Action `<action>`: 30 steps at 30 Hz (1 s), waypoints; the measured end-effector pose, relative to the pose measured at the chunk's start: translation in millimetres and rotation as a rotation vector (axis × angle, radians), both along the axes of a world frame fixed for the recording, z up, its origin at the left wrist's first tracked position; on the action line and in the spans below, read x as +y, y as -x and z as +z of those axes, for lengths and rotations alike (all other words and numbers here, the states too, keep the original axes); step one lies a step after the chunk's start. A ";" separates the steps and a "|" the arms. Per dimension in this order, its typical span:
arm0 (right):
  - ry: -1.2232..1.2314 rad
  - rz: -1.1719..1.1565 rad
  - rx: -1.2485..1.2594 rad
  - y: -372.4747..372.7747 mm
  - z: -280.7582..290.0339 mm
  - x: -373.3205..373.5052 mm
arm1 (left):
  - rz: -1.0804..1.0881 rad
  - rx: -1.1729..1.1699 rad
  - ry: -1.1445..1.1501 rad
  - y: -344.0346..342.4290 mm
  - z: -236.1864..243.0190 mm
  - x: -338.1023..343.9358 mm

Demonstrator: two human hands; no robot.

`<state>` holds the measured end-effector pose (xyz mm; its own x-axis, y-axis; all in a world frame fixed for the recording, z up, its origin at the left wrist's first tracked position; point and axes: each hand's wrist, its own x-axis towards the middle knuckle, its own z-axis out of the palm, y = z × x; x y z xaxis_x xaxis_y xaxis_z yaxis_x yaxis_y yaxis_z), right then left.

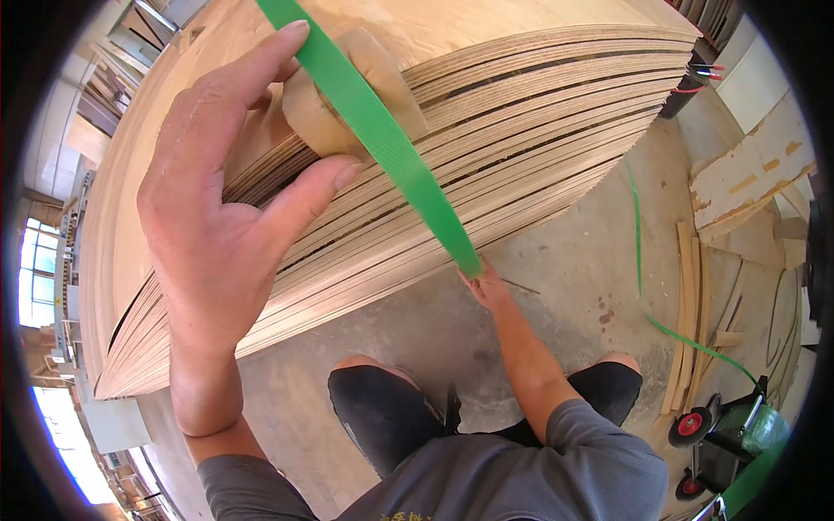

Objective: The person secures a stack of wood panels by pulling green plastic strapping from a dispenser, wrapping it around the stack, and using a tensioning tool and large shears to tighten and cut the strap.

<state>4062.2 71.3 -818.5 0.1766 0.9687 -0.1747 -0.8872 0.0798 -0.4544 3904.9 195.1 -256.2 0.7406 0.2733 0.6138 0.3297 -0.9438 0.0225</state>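
My left hand [221, 191] is curved around a folded brown cardboard piece [395, 95], fingers at its upper left and thumb at its lower edge, with the index fingertip at the green strap [356, 104]. The strap runs diagonally over the cardboard and the upper edge of a tall stack of plywood sheets [556, 87]. My right hand [485, 285] is lower down by the stack's side, closed on the strap where it hangs.
A wheeled cart with a green roll [764, 425] stands lower right, loose green strap [638, 252] trailing from it across the concrete floor [573, 269]. Wooden strips [682, 321] and a worn panel [747, 165] lie at right. Shelving and windows [39, 269] are at far left.
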 end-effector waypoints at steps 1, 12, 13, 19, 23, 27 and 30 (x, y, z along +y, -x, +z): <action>-0.002 0.000 0.000 2.6 -0.4 1.9 | -0.076 -0.053 0.026 0.4 -4.8 2.9; 0.153 -0.170 -0.621 43.2 -63.3 35.8 | 0.161 -0.059 0.061 4.9 7.6 -13.9; 0.206 -0.367 -1.359 -52.6 -129.1 -10.2 | 0.032 -0.169 0.148 -22.9 0.9 -16.4; 0.041 -0.232 -1.570 22.3 -121.4 21.6 | 0.105 -0.061 0.056 -3.3 0.4 -16.8; 0.184 -0.090 -0.266 -21.9 -124.4 -3.5 | 0.055 -0.095 0.096 -17.5 0.7 -20.0; 0.277 -0.125 0.034 38.4 -31.6 40.9 | 0.186 -0.010 0.064 10.1 8.0 -18.1; 0.112 -0.171 0.072 10.2 -92.7 15.9 | 0.142 -0.033 0.099 -2.3 11.6 -21.8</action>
